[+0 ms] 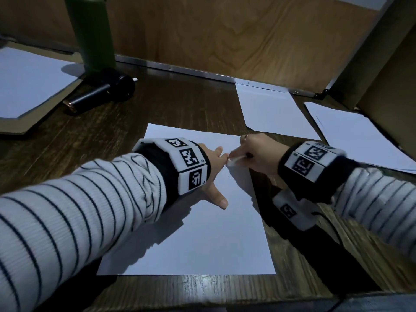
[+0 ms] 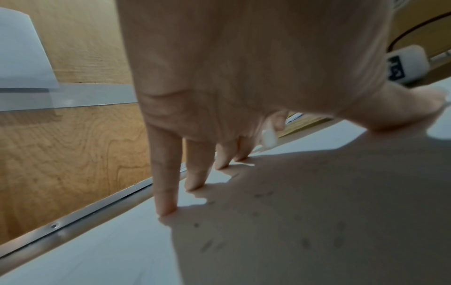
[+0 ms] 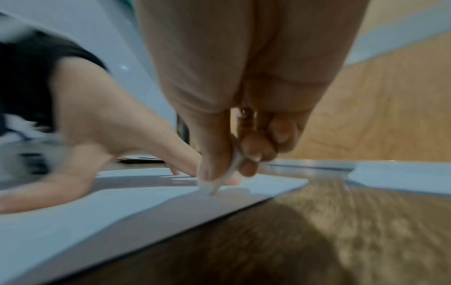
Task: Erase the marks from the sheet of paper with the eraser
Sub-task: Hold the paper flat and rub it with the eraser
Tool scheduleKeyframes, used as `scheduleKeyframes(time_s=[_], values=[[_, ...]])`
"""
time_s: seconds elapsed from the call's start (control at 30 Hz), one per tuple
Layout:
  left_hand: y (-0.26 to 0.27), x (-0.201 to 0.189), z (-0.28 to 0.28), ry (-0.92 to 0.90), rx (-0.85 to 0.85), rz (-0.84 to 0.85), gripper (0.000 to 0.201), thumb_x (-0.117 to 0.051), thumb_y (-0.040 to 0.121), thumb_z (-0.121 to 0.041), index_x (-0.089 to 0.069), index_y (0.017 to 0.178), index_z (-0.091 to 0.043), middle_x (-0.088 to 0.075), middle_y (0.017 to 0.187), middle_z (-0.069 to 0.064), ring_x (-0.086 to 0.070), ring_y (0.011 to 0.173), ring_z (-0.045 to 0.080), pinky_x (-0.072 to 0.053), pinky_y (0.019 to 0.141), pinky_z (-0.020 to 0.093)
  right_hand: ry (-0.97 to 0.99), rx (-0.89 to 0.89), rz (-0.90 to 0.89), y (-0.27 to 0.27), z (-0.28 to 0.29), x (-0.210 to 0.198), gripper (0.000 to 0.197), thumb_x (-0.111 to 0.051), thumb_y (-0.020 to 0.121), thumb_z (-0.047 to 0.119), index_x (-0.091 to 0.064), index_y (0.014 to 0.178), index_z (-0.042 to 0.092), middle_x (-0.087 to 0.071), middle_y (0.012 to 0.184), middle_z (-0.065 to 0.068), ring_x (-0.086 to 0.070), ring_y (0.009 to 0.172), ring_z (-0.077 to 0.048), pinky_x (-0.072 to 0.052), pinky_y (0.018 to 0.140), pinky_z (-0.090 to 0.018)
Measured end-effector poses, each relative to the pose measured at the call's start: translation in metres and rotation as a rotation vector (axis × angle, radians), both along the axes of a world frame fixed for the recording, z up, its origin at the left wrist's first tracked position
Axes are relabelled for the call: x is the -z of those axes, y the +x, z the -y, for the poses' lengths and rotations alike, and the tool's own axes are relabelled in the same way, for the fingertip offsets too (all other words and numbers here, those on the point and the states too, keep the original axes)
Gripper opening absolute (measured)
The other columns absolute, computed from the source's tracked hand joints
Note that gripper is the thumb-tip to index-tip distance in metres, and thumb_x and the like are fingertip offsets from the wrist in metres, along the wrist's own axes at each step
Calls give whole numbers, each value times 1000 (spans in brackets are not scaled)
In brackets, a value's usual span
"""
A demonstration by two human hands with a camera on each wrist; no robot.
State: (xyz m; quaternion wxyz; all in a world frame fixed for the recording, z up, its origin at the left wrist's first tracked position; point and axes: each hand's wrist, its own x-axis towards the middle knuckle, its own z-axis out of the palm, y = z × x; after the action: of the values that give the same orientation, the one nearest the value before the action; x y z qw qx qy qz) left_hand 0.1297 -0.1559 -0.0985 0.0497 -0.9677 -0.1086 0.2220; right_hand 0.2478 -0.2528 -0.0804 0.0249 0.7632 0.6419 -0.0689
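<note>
Hands [image 1: 225, 163] near sheet's [image 1: 202, 233] far edge

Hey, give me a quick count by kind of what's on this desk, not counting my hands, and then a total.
Loose white paper sheets: 3 – the sheet being erased, one behind it, one at far right
White eraser: 1
Green bottle: 1
Black cylindrical object: 1
Cardboard-backed white pad: 1
Total: 7
</note>
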Motion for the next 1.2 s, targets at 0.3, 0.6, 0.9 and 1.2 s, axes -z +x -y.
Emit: scheduleKeyframes(time_s=[0.3, 0.6, 0.9, 1.2], values=[[2, -2, 3, 23, -8, -20, 120, -53, 68, -79, 9, 152, -19, 8, 160, 2, -32, 138, 34, -35, 105, 43, -193, 41, -158, -3, 44, -6, 27, -60, 88, 34, -71, 106, 18, -60, 78, 16, -55, 74, 5, -36, 65, -6], [1, -2, 2, 8, -4, -21, 118, -51, 69, -79, 8, 152, -20, 8, 160, 3, -31, 138, 33, -34, 106, 43, -20, 234, -103, -12, 21, 0, 22, -56, 86, 24, -74, 78, 15, -67, 74, -2, -51, 64, -11, -37, 60, -17], [0, -1, 2, 21, -1, -25, 119, -51, 68, -80, 9, 151, -20, 8, 160, 2, -29, 139, 35, -33, 106, 45, -13, 283, -96, -25, 27, 2, 33, -54, 81, 16, -54, 48, 18, -47, 52, 1, -45, 53, -13, -40, 57, -26], [0, -2, 2, 18, 5, -31, 118, -50, 69, -79, 9, 152, -20, 9, 160, 2, -26, 141, 33, -32, 108, 45, 0, 317, -101, -31, 27, 3, 23, -51, 82, 14, -69, 69, 8, -51, 58, 1, -47, 67, -23, -42, 64, -28]])
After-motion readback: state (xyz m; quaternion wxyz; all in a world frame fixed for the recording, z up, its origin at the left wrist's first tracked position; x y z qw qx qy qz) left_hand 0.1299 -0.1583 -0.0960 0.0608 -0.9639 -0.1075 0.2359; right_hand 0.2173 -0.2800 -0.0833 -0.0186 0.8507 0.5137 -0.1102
